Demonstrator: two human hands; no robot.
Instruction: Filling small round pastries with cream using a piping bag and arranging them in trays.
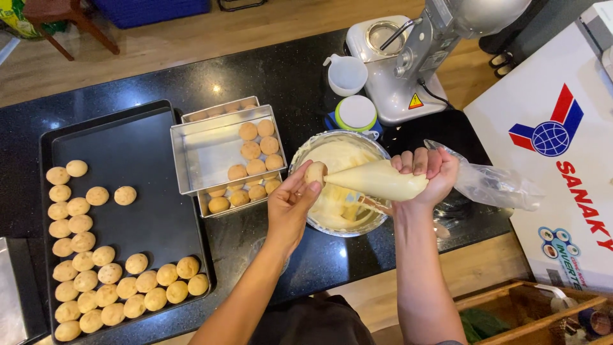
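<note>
While the left hand (290, 204) pinches a small puff (314, 172) over the cream bowl (300, 156), the right hand (426, 172) grips the piping bag (380, 181), so filling looks underway, wanting a steady squeeze.

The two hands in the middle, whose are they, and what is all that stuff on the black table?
They belong to one person with a camera on their head, so you look down as they do. The left hand holds a small round pale bun. The right hand squeezes a clear plastic piping bag full of cream, tip against the bun, above a glass bowl of cream. On the black counter lie a dark flat tray with rows of buns, two metal tins of buns and a grey stand mixer.
</note>
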